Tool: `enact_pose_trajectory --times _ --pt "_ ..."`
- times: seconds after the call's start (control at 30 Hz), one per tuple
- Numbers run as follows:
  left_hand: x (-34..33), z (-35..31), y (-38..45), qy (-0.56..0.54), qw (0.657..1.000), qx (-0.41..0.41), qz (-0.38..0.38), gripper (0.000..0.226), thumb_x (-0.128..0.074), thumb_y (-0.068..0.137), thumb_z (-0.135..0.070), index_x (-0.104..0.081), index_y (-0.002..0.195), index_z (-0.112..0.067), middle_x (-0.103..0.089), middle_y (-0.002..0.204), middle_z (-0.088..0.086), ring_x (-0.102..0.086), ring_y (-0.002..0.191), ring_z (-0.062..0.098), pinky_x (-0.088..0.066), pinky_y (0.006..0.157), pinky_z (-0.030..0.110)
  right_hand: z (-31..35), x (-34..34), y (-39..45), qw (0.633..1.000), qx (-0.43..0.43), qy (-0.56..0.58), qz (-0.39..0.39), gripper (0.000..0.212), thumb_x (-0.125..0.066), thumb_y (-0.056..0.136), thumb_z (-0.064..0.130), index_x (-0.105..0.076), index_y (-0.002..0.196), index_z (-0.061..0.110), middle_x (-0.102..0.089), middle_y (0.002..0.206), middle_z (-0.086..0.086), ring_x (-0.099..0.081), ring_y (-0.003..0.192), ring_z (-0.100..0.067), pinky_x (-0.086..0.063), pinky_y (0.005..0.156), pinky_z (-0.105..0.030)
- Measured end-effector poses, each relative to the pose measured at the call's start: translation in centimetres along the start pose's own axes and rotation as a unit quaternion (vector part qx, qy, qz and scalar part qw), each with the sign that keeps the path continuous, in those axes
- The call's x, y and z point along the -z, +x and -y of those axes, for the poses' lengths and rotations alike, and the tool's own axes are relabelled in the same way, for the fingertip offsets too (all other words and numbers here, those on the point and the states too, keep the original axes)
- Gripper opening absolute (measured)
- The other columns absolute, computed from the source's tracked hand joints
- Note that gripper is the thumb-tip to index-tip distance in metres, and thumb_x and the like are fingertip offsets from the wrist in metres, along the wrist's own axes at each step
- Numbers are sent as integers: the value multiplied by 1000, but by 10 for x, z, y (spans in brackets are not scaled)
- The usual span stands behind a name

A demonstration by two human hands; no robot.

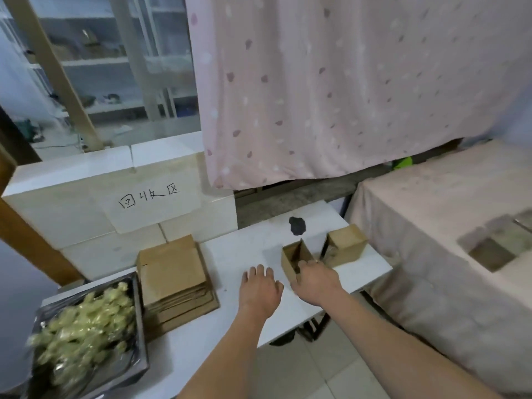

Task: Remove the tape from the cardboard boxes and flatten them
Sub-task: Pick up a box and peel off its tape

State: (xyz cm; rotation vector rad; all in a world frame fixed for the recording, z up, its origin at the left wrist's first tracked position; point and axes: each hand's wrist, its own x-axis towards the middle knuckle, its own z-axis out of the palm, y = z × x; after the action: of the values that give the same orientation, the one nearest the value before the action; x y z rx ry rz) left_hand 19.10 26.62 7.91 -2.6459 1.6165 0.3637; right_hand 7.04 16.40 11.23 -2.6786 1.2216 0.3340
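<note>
A small open cardboard box [290,259] stands on the white table [247,246], its top flaps up. My right hand [316,279] grips its near right wall, thumb at the opening. My left hand [260,286] lies palm down just left of that box, fingers relaxed, holding nothing. A second small cardboard box [347,244] stands right behind, close to the table's right edge. A stack of flattened cardboard boxes [175,277] lies at the left of the table. Tape on the boxes is too small to make out.
A dark bin [138,335] at the near left holds a heap of crumpled yellowish tape [83,335]. White blocks with a handwritten paper sign [149,197] back the table. A dark blot [297,225] marks the tabletop. A cloth-covered surface [446,240] stands right; a pink curtain [345,82] hangs behind.
</note>
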Motion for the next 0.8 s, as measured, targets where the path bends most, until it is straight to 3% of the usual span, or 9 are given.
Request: enact_pose_trajectory --times 0.4,0.63,0.8 --pt "-2 -158 101 -6 1000 -4 22 47 -29 103 -38 -46 139 -13 -48 137 11 -44 127 30 -31 112 41 -191 12 60 999 -12 27 35 55 -45 94 54 -49 135 18 -57 130 -8 -54 118 -27 -43 89 -36" --pt "-7 -193 143 25 998 -28 49 49 -25 105 -38 -41 143 -12 -47 137 11 -43 128 28 -31 114 42 -239 11 91 999 -13 23 40 56 -44 95 51 -45 136 14 -57 129 -9 -55 115 -28 -38 80 -36" --pt "-14 -200 180 27 997 -23 65 47 -25 105 -35 -40 144 -14 -46 139 12 -41 131 30 -29 117 46 -254 7 120 999 -14 18 47 57 -44 95 49 -42 138 13 -52 129 -11 -50 117 -29 -42 89 -39"
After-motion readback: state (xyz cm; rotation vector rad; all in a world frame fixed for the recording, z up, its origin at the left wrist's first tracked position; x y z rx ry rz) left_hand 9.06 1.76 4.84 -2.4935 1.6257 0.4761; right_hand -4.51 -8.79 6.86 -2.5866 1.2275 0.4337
